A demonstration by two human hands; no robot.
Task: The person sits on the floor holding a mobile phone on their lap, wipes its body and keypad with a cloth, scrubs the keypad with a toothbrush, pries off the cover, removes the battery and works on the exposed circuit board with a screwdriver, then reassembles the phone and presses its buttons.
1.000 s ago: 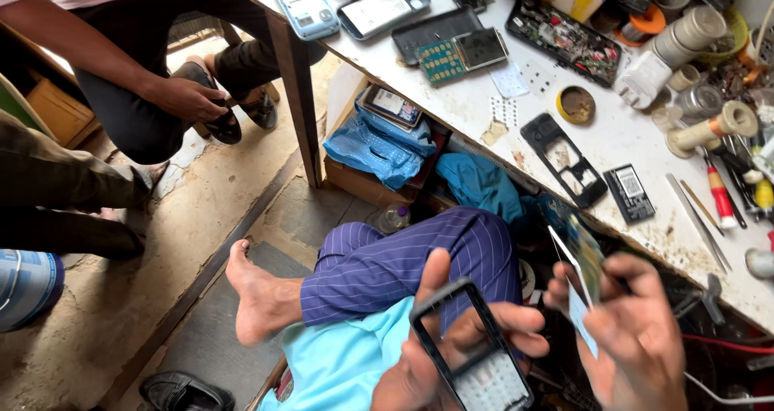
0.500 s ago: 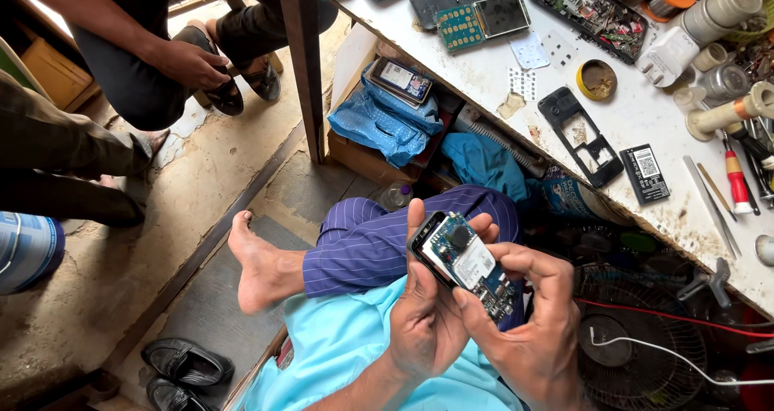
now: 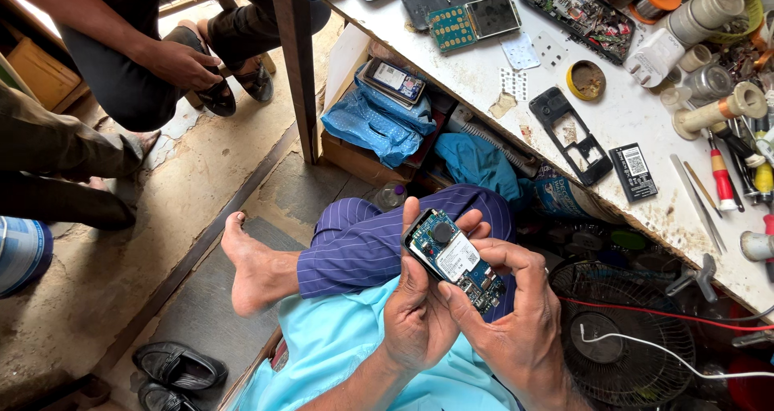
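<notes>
Phone (image 3: 453, 259), back cover off with its board exposed, was held over the lap in both hands, below the bench (image 3: 645, 193) edge. A second ago it had faced keypad-up, with the right hand apart holding a thin flat piece; half a second ago both hands were already on it, board side up. Left hand (image 3: 415, 314) cradled the body, fingers curled around its side. Right hand (image 3: 516, 314) pinched its lower edge, thumb on the board. Work had moved on to the board side. Phone frame (image 3: 571, 134) and battery (image 3: 634, 169) lay on the bench.
</notes>
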